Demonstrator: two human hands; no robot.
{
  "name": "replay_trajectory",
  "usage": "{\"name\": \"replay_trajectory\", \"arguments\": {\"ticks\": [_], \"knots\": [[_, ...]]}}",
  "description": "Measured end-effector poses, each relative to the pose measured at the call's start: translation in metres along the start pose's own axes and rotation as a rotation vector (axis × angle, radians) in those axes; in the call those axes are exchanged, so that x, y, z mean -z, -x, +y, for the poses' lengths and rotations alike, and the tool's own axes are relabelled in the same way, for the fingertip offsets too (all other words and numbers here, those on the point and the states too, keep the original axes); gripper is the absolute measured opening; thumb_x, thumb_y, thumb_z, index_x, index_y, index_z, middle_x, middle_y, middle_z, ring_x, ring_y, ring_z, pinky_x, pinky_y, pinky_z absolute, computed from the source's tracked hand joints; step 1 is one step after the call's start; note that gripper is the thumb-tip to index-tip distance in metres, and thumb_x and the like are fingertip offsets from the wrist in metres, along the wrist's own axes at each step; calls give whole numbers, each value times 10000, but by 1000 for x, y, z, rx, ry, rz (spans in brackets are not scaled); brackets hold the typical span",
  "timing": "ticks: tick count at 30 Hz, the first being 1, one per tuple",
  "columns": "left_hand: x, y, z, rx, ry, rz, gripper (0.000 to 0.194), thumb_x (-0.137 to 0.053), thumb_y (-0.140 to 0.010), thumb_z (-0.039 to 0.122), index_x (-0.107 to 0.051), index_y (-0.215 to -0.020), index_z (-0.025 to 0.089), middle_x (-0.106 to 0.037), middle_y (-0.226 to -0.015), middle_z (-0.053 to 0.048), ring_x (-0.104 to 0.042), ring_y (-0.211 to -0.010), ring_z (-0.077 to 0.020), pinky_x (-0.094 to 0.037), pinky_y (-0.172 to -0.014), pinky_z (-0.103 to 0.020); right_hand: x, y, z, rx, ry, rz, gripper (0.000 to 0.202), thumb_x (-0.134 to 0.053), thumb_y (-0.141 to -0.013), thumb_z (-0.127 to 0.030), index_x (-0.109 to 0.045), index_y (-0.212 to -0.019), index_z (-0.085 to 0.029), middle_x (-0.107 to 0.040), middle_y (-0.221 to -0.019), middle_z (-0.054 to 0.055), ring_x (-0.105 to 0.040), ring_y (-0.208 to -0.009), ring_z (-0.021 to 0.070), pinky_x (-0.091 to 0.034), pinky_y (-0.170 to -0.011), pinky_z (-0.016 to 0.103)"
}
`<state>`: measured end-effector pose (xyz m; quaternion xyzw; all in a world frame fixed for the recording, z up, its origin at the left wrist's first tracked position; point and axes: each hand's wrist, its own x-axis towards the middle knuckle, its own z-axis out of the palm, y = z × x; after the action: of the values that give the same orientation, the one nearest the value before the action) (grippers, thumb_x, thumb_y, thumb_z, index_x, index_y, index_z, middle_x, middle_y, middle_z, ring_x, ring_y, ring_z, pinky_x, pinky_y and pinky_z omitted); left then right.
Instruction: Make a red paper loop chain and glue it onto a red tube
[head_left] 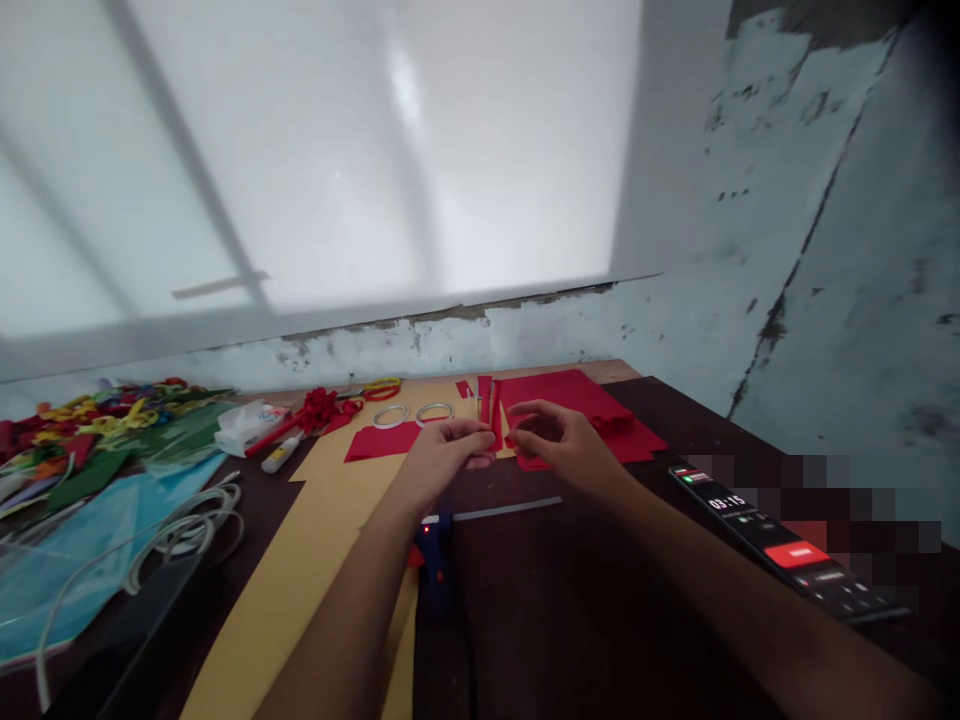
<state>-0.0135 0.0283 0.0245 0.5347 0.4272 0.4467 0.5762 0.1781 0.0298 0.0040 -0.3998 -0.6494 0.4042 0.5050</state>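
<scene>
My left hand (444,455) and my right hand (559,440) meet over the dark table (600,600), fingers pinched together on a narrow red paper strip (496,428) held between them. Beyond the hands lie red paper sheets (570,392) and a smaller red piece (379,440). Two clear tape rings (412,413) rest just beyond my left hand. A blue glue gun (435,555) lies under my left forearm, with a thin metal ruler (510,510) beside it.
A yellow-brown sheet (300,560) covers the table's middle left. Coloured paper scraps (97,425), a blue sheet, white cable (172,525), a glue stick (281,455), a red ribbon bow (319,408) sit left. A phone (780,545) lies right. The wall stands close behind.
</scene>
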Motion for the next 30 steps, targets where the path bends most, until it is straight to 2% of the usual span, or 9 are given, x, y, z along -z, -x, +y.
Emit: {"name": "replay_trajectory", "arguments": {"ticks": [3, 6, 9, 13, 18, 21, 27, 30], "knots": [[12, -2, 5, -39, 82, 87, 232, -837, -643, 255, -723, -804, 133, -703, -747, -22, -637, -640, -101, -530, -699, -225, -20, 13, -4, 52, 320, -19, 110, -607, -808, -284, -627, -798, -176, -650, -692, 18, -594, -635, 144, -437, -591, 255], [24, -5, 9, -78, 133, 136, 231, -836, -632, 247, -724, -791, 122, -726, -790, -50, -657, -670, -116, -540, -730, -239, -51, 34, -13, 24, 608, -204, 167, -580, -810, -316, -591, -702, -189, -633, -624, 13, -573, -573, 146, -374, -537, 252], [33, -7, 11, -94, 157, 167, 208, -824, -640, 242, -728, -781, 124, -735, -794, -66, -660, -655, -119, -542, -703, -235, -82, 50, -23, -19, 842, -352, 260, -608, -767, -440, -634, -814, -186, -688, -708, 66, -650, -649, 230, -424, -575, 296], [39, -9, 13, -112, 166, 217, 176, -817, -641, 230, -740, -763, 130, -738, -787, -65, -675, -687, -127, -539, -702, -219, -107, 52, -35, -86, 925, -490, 447, -548, -756, -530, -646, -985, -158, -727, -888, 158, -710, -783, 348, -522, -622, 393], [42, -11, 13, -126, 174, 259, 165, -817, -641, 222, -736, -754, 135, -740, -791, -65, -680, -703, -135, -538, -707, -226, -121, 45, -36, -83, 950, -506, 505, -554, -742, -461, -622, -1091, -103, -726, -958, 209, -717, -860, 393, -568, -704, 484], [42, -11, 12, -125, 169, 271, 165, -818, -641, 222, -733, -754, 138, -735, -781, -58, -668, -679, -126, -533, -697, -228, -124, 44, -31, -90, 921, -485, 503, -591, -717, -436, -614, -1095, -105, -727, -966, 201, -717, -873, 386, -574, -711, 472], [37, -10, 10, -125, 152, 223, 180, -818, -643, 250, -738, -758, 135, -729, -782, -57, -656, -664, -120, -529, -682, -222, -126, 37, -21, -30, 923, -477, 477, -636, -695, -367, -599, -1094, -108, -727, -970, 188, -719, -855, 367, -563, -701, 429], [36, -9, 9, -119, 154, 224, 176, -814, -639, 238, -739, -763, 137, -732, -790, -60, -657, -667, -120, -527, -678, -217, -121, 30, -14, -22, 1001, -397, 436, -612, -715, -280, -577, -1117, -115, -726, -962, 180, -717, -866, 345, -549, -703, 395]]}}
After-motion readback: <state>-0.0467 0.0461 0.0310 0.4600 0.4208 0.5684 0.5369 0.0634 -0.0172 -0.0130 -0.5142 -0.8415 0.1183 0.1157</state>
